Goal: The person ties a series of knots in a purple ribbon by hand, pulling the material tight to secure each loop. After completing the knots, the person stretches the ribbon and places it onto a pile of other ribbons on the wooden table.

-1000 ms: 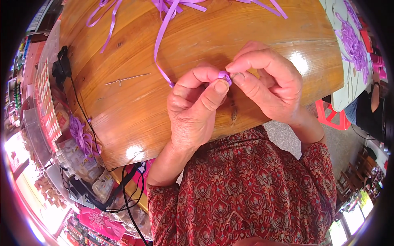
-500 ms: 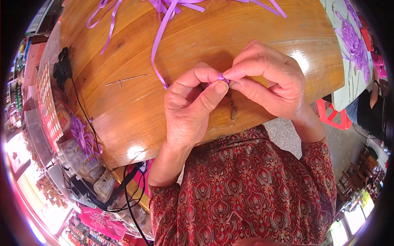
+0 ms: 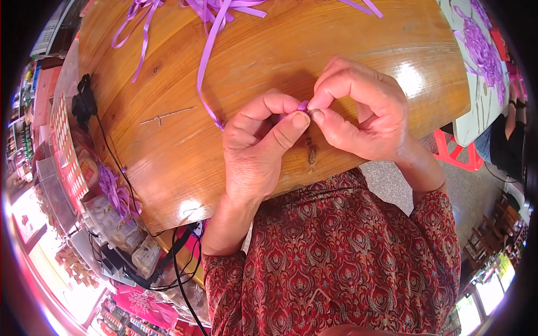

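Note:
A purple ribbon (image 3: 207,61) runs down from the far edge of the wooden table (image 3: 168,89) into my left hand (image 3: 255,145). My left thumb and forefinger pinch its small folded end, a bit of which shows above the thumb. Close against it on the right, my right hand (image 3: 364,109) has thumb and forefinger pressed together at that same purple end. Whatever else lies between the fingertips is too small to make out. Both hands hover over the table near its front edge.
A thin twisted wire or cord (image 3: 168,115) lies on the table at left, near a black cable (image 3: 112,134). More purple ribbons (image 3: 199,8) lie at the far edge. Purple bundles sit on a white table (image 3: 485,56) at right and by the left edge. A red stool (image 3: 457,154) stands at right.
The right hand has shifted slightly left and its fingers have moved a little against the ribbon end. The table and ribbons appear slightly further left in view; the left hand keeps its pinch.

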`<state>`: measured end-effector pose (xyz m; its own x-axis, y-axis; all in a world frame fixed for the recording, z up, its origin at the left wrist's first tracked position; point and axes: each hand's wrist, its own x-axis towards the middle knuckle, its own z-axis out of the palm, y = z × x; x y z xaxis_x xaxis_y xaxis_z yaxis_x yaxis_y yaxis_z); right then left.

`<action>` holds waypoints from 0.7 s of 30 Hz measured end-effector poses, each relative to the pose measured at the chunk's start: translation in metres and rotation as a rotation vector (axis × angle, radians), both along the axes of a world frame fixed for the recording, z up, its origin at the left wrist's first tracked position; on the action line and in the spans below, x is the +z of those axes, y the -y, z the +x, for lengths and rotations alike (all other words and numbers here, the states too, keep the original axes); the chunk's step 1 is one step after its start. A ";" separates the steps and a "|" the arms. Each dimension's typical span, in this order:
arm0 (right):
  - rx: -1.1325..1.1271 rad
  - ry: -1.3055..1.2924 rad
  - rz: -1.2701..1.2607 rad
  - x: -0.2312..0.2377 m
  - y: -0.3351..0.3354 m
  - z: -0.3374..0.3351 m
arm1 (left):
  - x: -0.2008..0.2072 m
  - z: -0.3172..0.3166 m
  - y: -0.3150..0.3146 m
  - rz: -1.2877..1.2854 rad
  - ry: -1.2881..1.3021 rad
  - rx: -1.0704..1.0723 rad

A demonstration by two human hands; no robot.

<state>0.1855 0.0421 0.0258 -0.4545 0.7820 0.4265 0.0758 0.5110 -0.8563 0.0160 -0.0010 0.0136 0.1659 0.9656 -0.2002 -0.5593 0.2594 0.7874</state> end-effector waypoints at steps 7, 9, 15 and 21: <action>0.032 -0.044 -0.199 0.002 0.001 0.000 | -0.004 -0.003 0.000 -0.036 0.116 -0.007; 0.026 -0.038 -0.211 0.002 0.001 -0.001 | -0.005 -0.004 0.000 -0.044 0.148 -0.011; 0.024 0.008 -0.146 0.005 -0.003 -0.001 | -0.003 -0.004 -0.001 -0.011 0.123 0.005; 0.038 0.087 0.087 0.004 -0.006 0.002 | -0.001 -0.007 -0.001 -0.020 -0.033 -0.031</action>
<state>0.1874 0.0483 0.0298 -0.5214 0.7252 0.4496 0.1274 0.5872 -0.7994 0.0085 0.0001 0.0131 0.1887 0.9558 -0.2255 -0.5243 0.2922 0.7998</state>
